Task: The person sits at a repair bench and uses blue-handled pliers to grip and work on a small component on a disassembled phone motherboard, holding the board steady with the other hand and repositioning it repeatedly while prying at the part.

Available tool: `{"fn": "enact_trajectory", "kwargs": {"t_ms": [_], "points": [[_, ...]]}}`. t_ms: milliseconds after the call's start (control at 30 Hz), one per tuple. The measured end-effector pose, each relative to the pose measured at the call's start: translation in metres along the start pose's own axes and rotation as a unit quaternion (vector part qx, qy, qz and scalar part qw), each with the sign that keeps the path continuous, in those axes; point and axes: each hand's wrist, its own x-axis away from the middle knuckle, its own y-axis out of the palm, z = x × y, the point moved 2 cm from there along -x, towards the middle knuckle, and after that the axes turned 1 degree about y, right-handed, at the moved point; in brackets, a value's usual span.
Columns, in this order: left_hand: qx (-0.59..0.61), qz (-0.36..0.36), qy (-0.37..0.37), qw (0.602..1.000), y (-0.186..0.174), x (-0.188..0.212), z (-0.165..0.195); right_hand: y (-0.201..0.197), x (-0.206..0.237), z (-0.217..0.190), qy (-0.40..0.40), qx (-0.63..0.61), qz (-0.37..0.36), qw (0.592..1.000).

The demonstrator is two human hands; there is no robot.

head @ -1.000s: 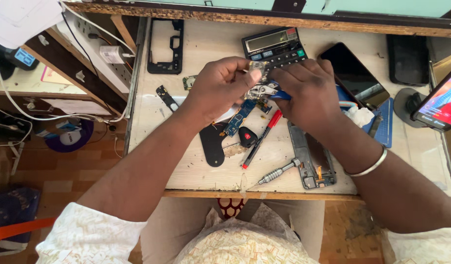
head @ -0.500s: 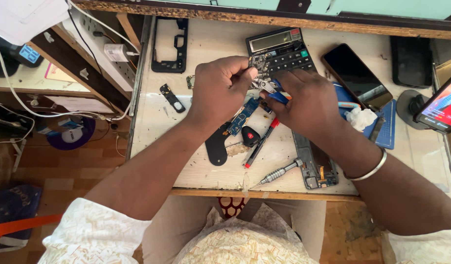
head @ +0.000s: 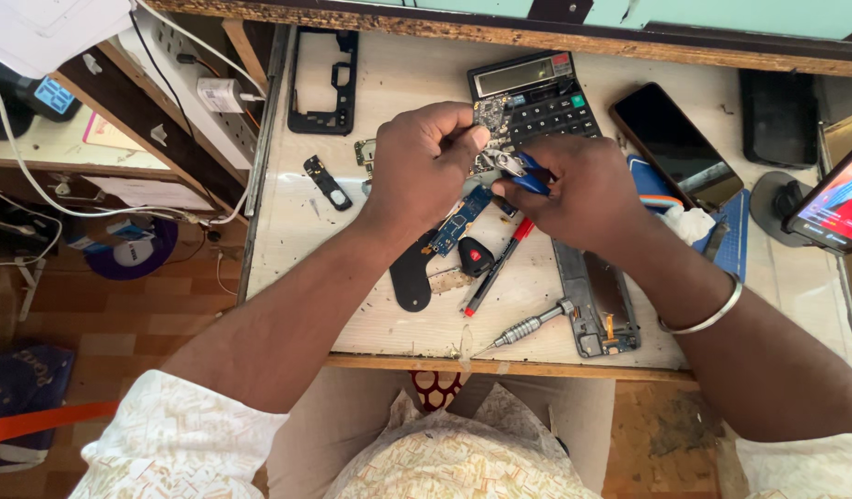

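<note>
Fingers [head: 468, 139] stay clamped on the circuit board [head: 492, 115]; blue-handled pliers [head: 518, 168] still grip it.

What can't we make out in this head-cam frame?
- Small circuit board: mostly covered by left hand.
- Pliers: jaw contact too small to tell; handles buried in right hand.
- Lit phone: cut off by right edge.

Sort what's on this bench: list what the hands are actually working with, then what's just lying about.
In hand:
left hand holding a small circuit board
right hand holding blue-handled pliers

Lying about:
calculator
dark phone
black phone frame
silver screwdriver
red-and-black pen
blue board
</note>
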Motion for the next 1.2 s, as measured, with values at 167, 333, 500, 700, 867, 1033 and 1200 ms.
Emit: {"fn": "enact_trajectory", "kwargs": {"t_ms": [167,333,500,700,867,1033,1200], "points": [[0.026,-0.009,0.011,1.000,0.000,0.001,0.001,-0.002,-0.002,0.001,0.002,-0.032,-0.009,0.999],[-0.023,-0.023,0.039,0.999,-0.002,0.000,0.002,-0.003,-0.003,0.005,0.035,-0.053,-0.054,0.997],[-0.025,-0.030,0.049,0.998,0.000,0.001,-0.006,-0.002,-0.002,0.010,0.026,-0.056,-0.053,0.997],[0.197,-0.102,0.000,0.975,0.009,-0.008,-0.035,0.004,0.004,0.008,-0.077,0.081,0.027,0.993],[0.307,-0.164,-0.046,0.936,0.015,-0.009,-0.042,0.007,0.007,0.005,-0.080,0.107,0.028,0.991],[0.053,-0.114,0.015,0.992,0.012,-0.001,-0.022,0.006,0.008,-0.005,-0.113,0.081,0.055,0.989],[0.061,-0.084,0.058,0.993,0.009,0.003,-0.001,0.001,0.008,-0.013,-0.115,0.033,0.061,0.991]]}}
